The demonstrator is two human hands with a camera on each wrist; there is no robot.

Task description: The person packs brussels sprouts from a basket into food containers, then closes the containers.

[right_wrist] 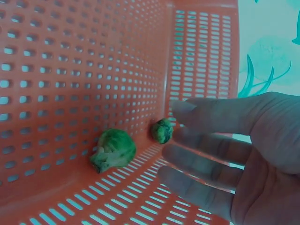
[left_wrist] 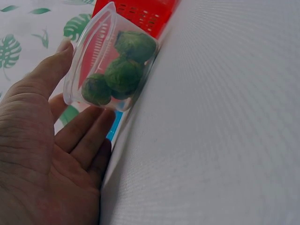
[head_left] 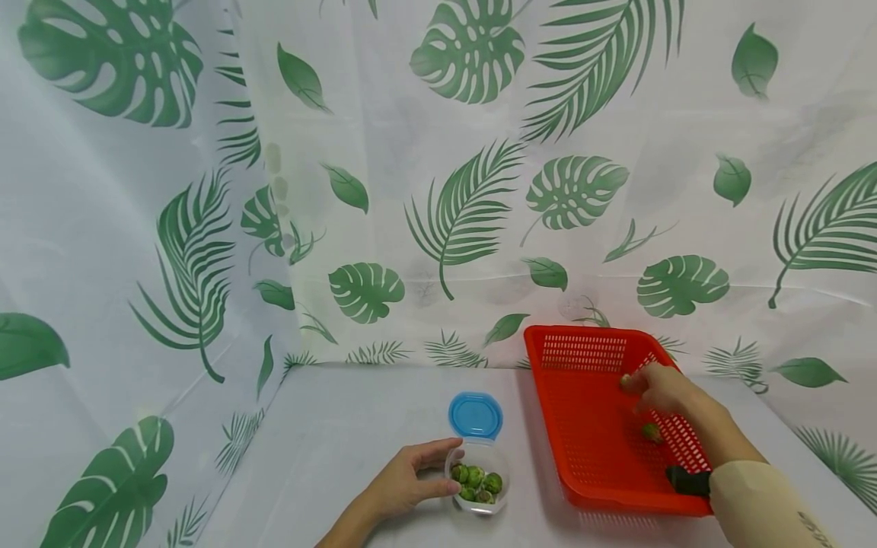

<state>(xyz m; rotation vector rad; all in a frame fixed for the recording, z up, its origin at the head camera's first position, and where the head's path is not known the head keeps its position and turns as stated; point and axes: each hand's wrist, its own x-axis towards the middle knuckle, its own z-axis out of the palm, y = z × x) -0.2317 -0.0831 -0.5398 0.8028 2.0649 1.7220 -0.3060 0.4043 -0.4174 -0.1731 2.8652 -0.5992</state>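
A small clear plastic container [head_left: 482, 506] stands on the table, with several Brussels sprouts [head_left: 475, 477] inside and its blue lid [head_left: 476, 415] flipped back behind it. My left hand [head_left: 409, 481] holds the container's left side, thumb toward the front and index finger toward the back of the rim. In the left wrist view the thumb [left_wrist: 60, 61] lies along the rim. Over the right side of a red basket [head_left: 572, 411], my right hand [head_left: 661, 390] reaches in with fingers spread. One Brussels sprout [right_wrist: 162, 131] lies just beyond its fingertips; another sprout [right_wrist: 115, 149] sits nearer, both on the basket floor.
The basket's perforated wall [right_wrist: 201, 51] rises beside the right hand. A white table [head_left: 356, 415] carries the container and basket. Behind and to the left hangs a white sheet [head_left: 384, 228] printed with green leaves. A black device [head_left: 687, 481] is at the right wrist.
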